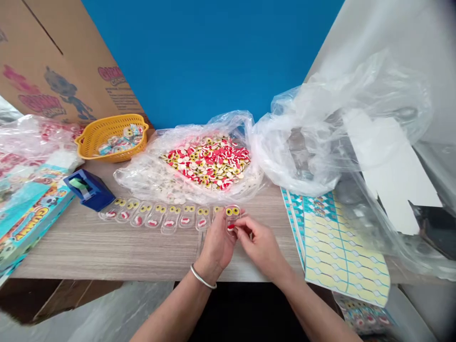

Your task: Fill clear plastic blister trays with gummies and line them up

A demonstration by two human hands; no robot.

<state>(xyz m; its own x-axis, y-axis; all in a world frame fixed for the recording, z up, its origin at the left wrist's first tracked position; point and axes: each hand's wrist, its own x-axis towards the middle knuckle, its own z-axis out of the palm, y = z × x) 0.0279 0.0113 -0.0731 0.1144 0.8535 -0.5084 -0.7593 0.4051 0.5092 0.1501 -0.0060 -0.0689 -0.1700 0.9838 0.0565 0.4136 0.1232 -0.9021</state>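
A small clear plastic shell (232, 219) with two yellow eye pieces in it is held up in my left hand (215, 244), between thumb and fingers. My right hand (262, 244) pinches a red-and-white mouth-shaped piece (231, 228) against the lower part of that shell. To the left of my hands runs a row of several similar shells (169, 222), most with yellow eyes above a red-and-white mouth. Part of the row's right end is hidden by my left hand. Behind it, an open clear bag (142, 178) holds a heap of loose eye and mouth pieces (210, 161).
A yellow basket (89, 137) with small wrapped items and a blue tape dispenser (90, 190) stand left. Beyond them are a printed box (39, 209) and a large carton (71, 61). Plastic bags (299, 142) and sticker sheets (342, 256) lie right.
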